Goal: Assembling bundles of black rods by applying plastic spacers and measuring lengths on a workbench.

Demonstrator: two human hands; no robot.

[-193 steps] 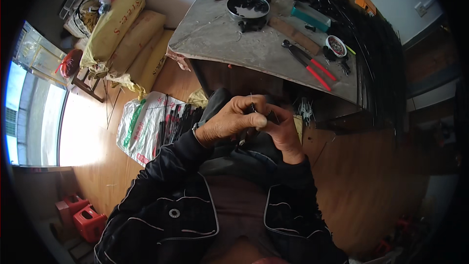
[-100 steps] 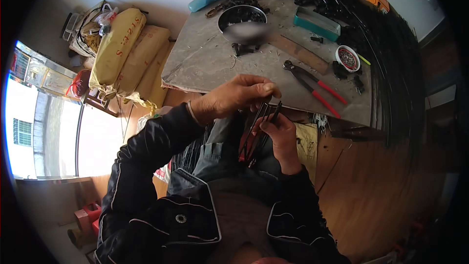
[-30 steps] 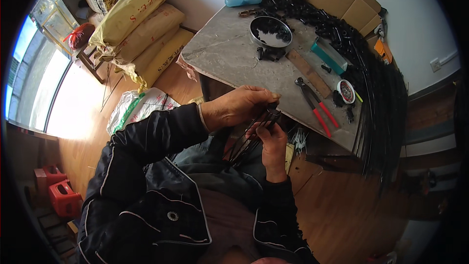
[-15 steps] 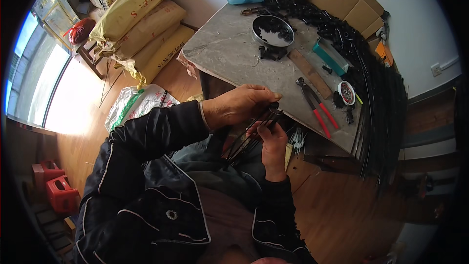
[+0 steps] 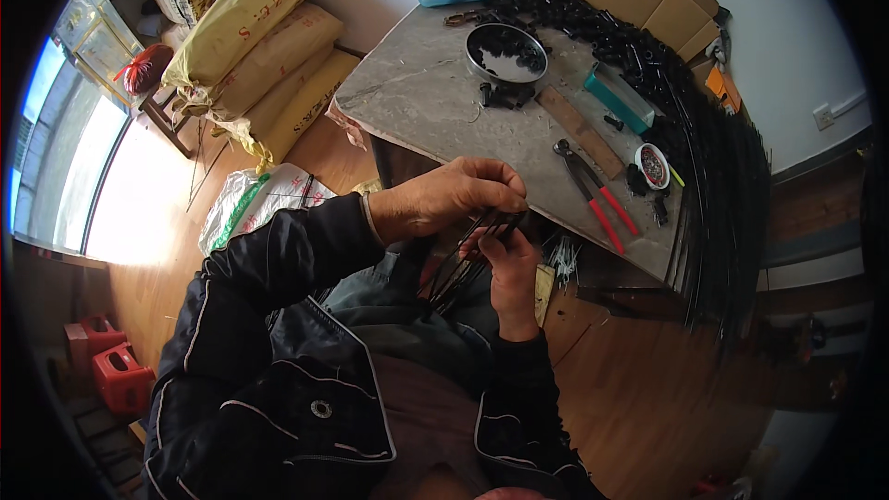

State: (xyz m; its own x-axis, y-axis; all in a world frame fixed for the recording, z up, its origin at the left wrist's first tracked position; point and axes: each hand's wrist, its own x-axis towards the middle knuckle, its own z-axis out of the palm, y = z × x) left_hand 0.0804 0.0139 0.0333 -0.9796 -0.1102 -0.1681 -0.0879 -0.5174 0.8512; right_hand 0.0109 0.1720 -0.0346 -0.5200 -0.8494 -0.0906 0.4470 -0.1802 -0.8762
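Note:
Over the table's near edge, my right hand [image 5: 512,280] is closed round a bundle of thin black rods [image 5: 451,276], thumb uppermost. The rods slant down to the left toward my lap, and their lower ends are lost against dark clothing. My left hand [image 5: 454,196] reaches in from the left, its thumb and fingers pinched together at the rods' upper ends. Whatever lies between those fingertips is hidden. Nearest on the tabletop are red-handled pliers [image 5: 594,196], lying to the right of both hands.
The grey table [image 5: 407,83] bears a round bowl of black parts [image 5: 507,53], a wooden strip [image 5: 581,132], a teal box [image 5: 619,100], a small white bowl [image 5: 652,167] and heaped black tubes [image 5: 639,42]. Long black rods [image 5: 722,222] hang over its right edge. Stacked sacks [image 5: 269,46] stand left.
My left fingertips have lowered slightly over the rods' upper ends, covering the small black piece that showed there before. The whole view has shifted a little; my right hand keeps its grip.

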